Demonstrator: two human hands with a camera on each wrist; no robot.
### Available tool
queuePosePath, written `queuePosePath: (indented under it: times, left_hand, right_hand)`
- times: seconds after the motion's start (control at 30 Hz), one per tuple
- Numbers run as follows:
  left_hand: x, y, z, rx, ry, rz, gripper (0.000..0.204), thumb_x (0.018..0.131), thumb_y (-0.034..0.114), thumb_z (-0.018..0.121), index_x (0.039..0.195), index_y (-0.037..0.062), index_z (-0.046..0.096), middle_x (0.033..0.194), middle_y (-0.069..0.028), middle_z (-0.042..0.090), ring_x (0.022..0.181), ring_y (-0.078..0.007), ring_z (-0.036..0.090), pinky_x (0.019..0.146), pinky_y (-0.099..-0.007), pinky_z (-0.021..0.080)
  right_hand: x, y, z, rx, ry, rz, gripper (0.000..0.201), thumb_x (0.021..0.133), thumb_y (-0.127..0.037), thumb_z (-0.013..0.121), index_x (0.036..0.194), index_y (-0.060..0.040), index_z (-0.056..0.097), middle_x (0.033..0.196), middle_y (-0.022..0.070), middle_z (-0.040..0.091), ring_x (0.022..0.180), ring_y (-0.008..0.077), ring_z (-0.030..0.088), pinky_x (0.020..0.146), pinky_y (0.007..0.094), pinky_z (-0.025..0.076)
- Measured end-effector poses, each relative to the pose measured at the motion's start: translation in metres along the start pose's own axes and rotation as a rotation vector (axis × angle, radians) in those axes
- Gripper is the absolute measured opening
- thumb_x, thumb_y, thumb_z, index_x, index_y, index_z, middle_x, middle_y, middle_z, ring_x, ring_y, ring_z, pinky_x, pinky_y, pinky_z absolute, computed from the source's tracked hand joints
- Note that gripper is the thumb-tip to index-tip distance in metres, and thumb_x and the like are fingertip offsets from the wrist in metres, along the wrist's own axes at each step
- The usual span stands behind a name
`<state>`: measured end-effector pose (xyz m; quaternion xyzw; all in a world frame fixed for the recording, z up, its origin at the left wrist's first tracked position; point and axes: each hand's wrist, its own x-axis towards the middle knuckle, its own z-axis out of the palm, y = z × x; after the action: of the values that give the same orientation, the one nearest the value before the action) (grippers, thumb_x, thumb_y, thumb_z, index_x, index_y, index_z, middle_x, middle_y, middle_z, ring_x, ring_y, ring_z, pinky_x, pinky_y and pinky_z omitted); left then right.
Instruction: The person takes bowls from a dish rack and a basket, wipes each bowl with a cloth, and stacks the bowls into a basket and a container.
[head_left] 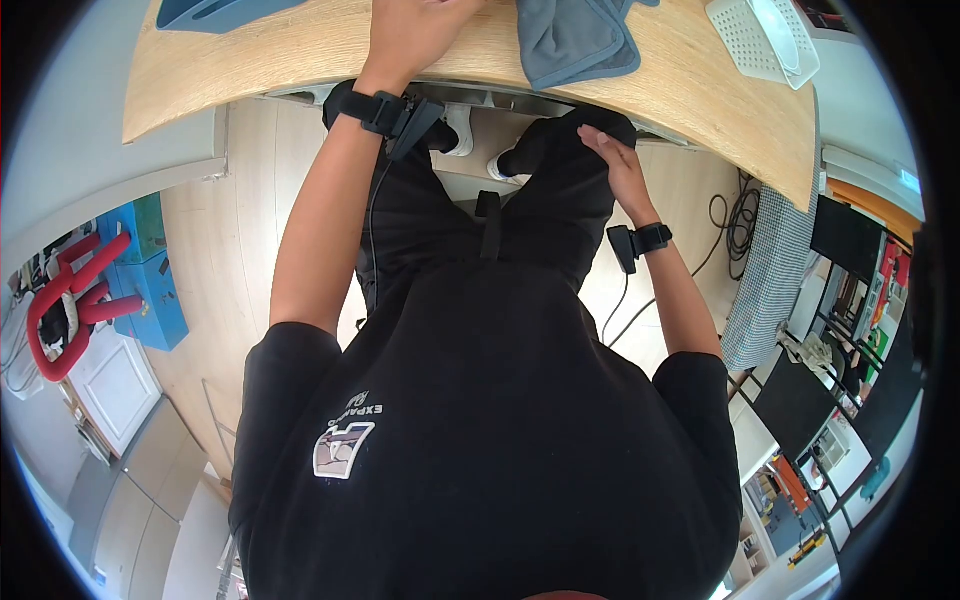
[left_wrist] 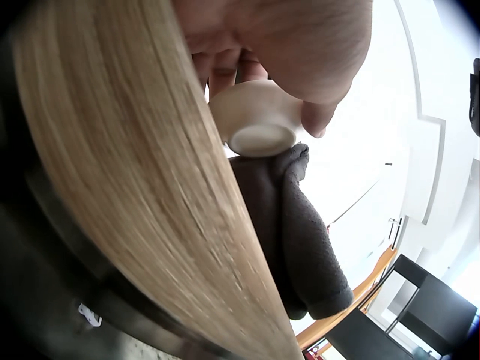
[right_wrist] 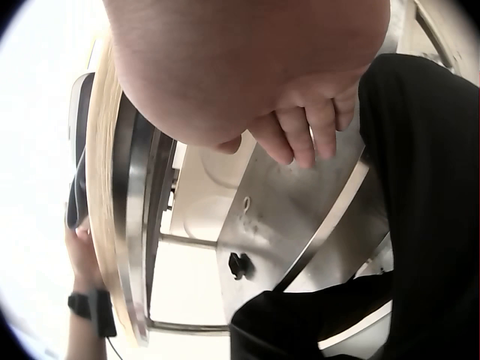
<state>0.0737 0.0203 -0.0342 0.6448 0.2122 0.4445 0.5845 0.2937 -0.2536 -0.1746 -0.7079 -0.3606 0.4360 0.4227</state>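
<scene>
My left hand (head_left: 420, 38) is over the table at its near edge, and the fingers run out of the head view. In the left wrist view that hand (left_wrist: 289, 45) grips a small white bowl (left_wrist: 259, 112), thumb on one side and fingers on the other, with the foot of the bowl facing the camera. Just beyond the bowl lies a folded grey cloth (head_left: 575, 45) on the tabletop. My right hand (head_left: 622, 170) is low beside the right knee, below the table; in the right wrist view its fingers (right_wrist: 300, 135) extend loosely, holding nothing.
A white perforated basket (head_left: 745, 45) with a pale dish in it stands at the table's right end. At the far left is a blue-grey container (head_left: 225, 10). The wooden tabletop (head_left: 300, 60) ends right over the knees. Black cables (head_left: 735, 225) lie coiled on the floor.
</scene>
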Motion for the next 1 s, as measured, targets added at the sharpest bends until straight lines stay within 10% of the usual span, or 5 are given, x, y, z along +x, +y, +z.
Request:
queuePosePath:
  times: [0.57, 0.73, 0.87, 1.0]
  left_hand:
    - [-0.001, 0.001, -0.001, 0.071, -0.003, -0.002, 0.022, 0.092, 0.012, 0.077, 0.082, 0.0036, 0.059, 0.093, -0.0065, 0.071, 0.075, -0.0059, 0.059, 0.065, -0.0215, 0.047]
    - [-0.002, 0.001, 0.001, 0.02, 0.001, -0.024, 0.021, 0.092, 0.01, 0.077, 0.083, 0.0032, 0.06, 0.093, -0.0067, 0.072, 0.076, -0.0067, 0.06, 0.067, -0.0219, 0.048]
    - [-0.001, 0.004, 0.0, 0.029, 0.0, -0.02, 0.021, 0.091, 0.009, 0.077, 0.083, 0.0026, 0.06, 0.095, -0.0078, 0.071, 0.079, -0.0079, 0.062, 0.069, -0.0225, 0.05]
    - [-0.001, 0.0, 0.0, 0.01, -0.001, 0.001, 0.02, 0.091, 0.009, 0.077, 0.084, 0.0026, 0.059, 0.097, -0.0084, 0.071, 0.08, -0.0085, 0.063, 0.07, -0.023, 0.05]
  right_hand:
    - [-0.027, -0.044, 0.029, -0.217, 0.05, -0.141, 0.038, 0.105, -0.029, 0.055, 0.108, 0.0025, 0.075, 0.111, 0.0167, 0.075, 0.105, 0.0271, 0.072, 0.096, 0.033, 0.052]
    - [-0.032, -0.095, 0.024, 1.038, -0.148, 0.236, 0.05, 0.109, -0.029, 0.038, 0.135, 0.0106, 0.054, 0.137, 0.0263, 0.06, 0.131, 0.0359, 0.057, 0.117, 0.0436, 0.039]
    - [-0.032, -0.104, 0.018, 1.068, -0.168, 0.246, 0.054, 0.11, -0.03, 0.029, 0.147, 0.0076, 0.04, 0.147, 0.0262, 0.051, 0.14, 0.0365, 0.047, 0.122, 0.0452, 0.031]
    - [-0.028, -0.081, 0.005, 0.766, -0.055, 0.214, 0.045, 0.108, -0.022, 0.041, 0.141, 0.0078, 0.05, 0.137, 0.0239, 0.061, 0.127, 0.0332, 0.06, 0.111, 0.0393, 0.045]
